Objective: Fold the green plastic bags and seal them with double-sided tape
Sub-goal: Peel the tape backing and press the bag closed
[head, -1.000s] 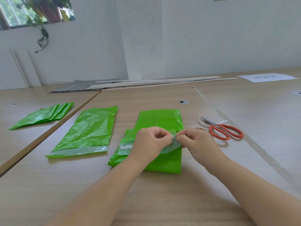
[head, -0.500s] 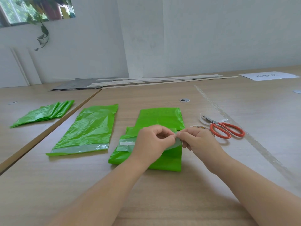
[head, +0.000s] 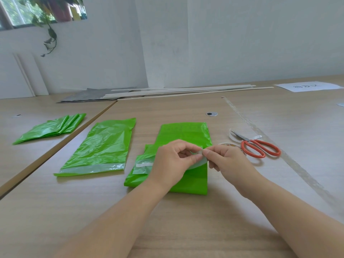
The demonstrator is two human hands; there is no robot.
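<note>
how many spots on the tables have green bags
3: a fanned pile at far left, one flat bag left of centre, one folded bag at centre. The pile has several layers, so more bags may be hidden there.

A partly folded green bag (head: 184, 135) is laid mid-way on the wooden table (head: 186, 229), with a flat green bag (head: 104, 146) to its left and a pile of folded bags (head: 52, 128) further left. A tape roll (head: 229, 145) and red-handled scissors (head: 258, 146) are placed to the right. Thin slats (head: 186, 90) and a white sheet (head: 307, 86) are laid at the far side.

Bags (head: 184, 135) bright green; scissors (head: 260, 147) orange-red handles; table (head: 186, 220) pale woodgrain.
</note>
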